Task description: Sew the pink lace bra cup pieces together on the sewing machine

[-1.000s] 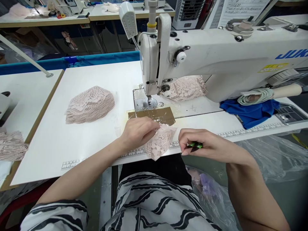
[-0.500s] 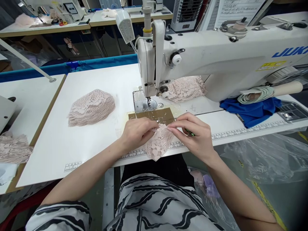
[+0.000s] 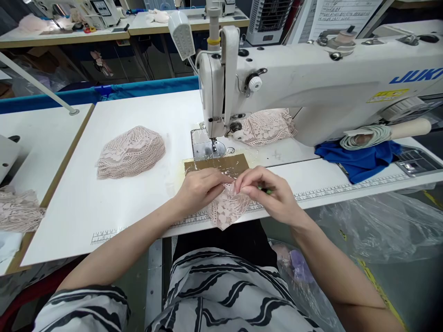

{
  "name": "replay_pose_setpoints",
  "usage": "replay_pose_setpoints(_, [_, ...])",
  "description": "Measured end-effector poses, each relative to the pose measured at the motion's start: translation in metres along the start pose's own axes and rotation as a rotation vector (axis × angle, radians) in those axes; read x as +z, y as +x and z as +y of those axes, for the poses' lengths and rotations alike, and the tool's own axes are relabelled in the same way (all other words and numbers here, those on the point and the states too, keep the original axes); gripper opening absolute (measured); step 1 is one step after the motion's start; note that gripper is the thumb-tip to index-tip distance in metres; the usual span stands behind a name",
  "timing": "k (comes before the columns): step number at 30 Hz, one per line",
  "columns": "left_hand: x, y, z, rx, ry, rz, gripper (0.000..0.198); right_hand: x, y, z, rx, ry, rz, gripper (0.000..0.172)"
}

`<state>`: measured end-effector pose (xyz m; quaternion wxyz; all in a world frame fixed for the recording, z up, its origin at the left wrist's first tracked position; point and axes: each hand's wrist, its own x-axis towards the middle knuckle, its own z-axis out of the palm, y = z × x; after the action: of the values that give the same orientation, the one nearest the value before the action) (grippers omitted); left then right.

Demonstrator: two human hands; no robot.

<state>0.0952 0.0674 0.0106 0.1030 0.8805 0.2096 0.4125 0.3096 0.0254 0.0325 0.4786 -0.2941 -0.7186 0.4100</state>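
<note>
Lace piece (image 3: 224, 212): lies at the near edge of the white table (image 3: 69, 203), across the printed ruler strip (image 3: 311, 193) and just in front of the brown plate (image 3: 238, 162). Its pointed end reaches the table edge.

Grip, left hand (image 3: 199, 191): thumb and fingers pinch the upper edge of the lace piece from the left, presumably to anchor it, since limp lace would slide. Grip, right hand (image 3: 268, 191): fingertips come together at the upper right of the same piece, close to the left fingertips; whether lace is caught between them is hard to make out. The curled fingers also clasp a small green tool (image 3: 266, 190) (mostly hidden, type unclear), likely tucked there so that thumb and forefinger are available for the edge.

Count: hands, two; lace under them, one piece; other lace lots, three: one stack (image 3: 131, 152) on the left of the table, one bundle (image 3: 268, 127) beneath the arm of the sewing machine (image 3: 311, 74), one heap (image 3: 19, 210) at the far left. The stack's spot probably keeps it within left-hand reach and off the needle area. Blue cloth (image 3: 356, 159), one; coiled pale-green band (image 3: 363, 137), one, at the cloth's upper edge.
</note>
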Motion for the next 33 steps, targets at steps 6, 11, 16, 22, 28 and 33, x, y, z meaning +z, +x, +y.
replay_pose_setpoints(6, [-0.002,0.0,-0.003,0.015,0.049,0.037,0.014,-0.032,-0.013,-0.025,0.226,-0.07,-0.029,0.013])
replay_pose_setpoints(11, [-0.003,0.002,-0.004,0.13,0.149,0.139,0.012,-0.087,-0.055,-0.052,0.604,-0.355,-0.634,0.031])
replay_pose_setpoints(16, [-0.003,0.004,-0.002,0.213,0.232,0.159,0.009,-0.079,-0.057,-0.045,0.3,-0.624,-0.146,0.021])
replay_pose_setpoints(22, [-0.007,0.004,0.0,0.29,0.257,0.152,0.005,-0.01,-0.016,-0.024,-0.126,-0.537,0.014,0.034])
replay_pose_setpoints(28, [-0.009,0.008,0.003,0.318,0.288,0.169,0.005,0.009,-0.008,-0.007,-0.244,-0.63,0.102,0.029])
replay_pose_setpoints(33, [-0.012,0.014,0.007,0.35,0.326,0.234,0.009,0.007,-0.005,-0.01,-0.253,-0.575,0.136,0.019])
